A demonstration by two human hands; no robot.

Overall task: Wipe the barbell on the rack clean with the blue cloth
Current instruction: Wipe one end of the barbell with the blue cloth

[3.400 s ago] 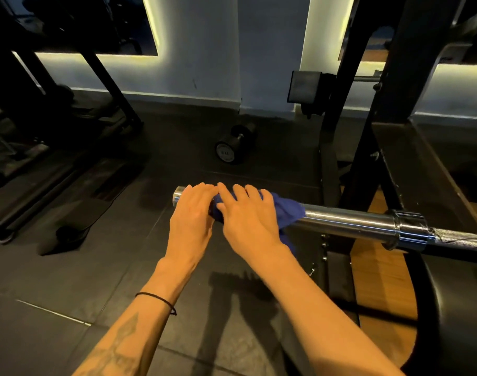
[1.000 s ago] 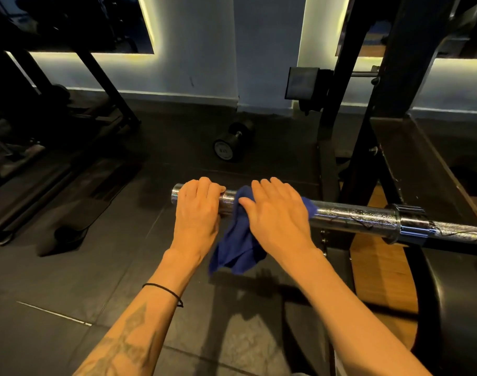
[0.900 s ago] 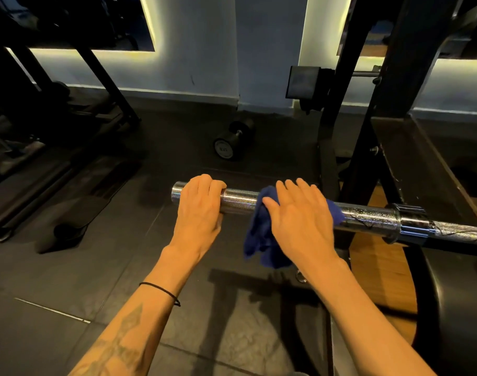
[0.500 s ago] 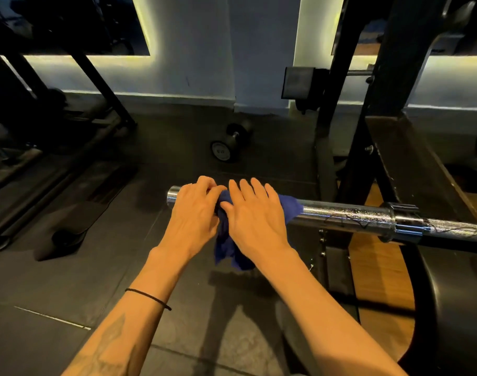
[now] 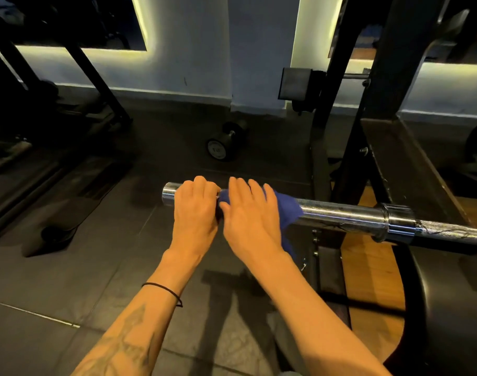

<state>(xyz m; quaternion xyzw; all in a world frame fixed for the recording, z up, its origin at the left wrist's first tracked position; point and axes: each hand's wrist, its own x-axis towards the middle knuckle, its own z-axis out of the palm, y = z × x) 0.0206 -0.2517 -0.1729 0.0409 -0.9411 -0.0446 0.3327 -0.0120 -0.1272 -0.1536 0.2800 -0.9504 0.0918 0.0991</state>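
Now right hand [image 5: 246, 218] grip wraps blue cloth [image 5: 287, 210] on barbell [image 5: 346, 215] (unmoved), left hand [image 5: 195, 213] clasping sleeve.

A black round-ended dumbbell [image 5: 223, 143] lies on the dark tiled rubber floor [image 5: 69, 272], beyond the hands and well apart from them. Farther off runs a white wall [image 5: 199, 50] lit by yellowish glowing strips [image 5: 309, 36] that edge dark mirror panels [image 5: 69, 20]. Up and to the right of the hands, a dark square pad [image 5: 295, 84] juts out on a metal arm. Left of the hands, black angled machine frames [image 5: 96, 77] stand over a flat dark base [image 5: 58, 226]. Below and to the right, light wooden boards [image 5: 373, 283] show beside a black curved padded surface [image 5: 449, 308].
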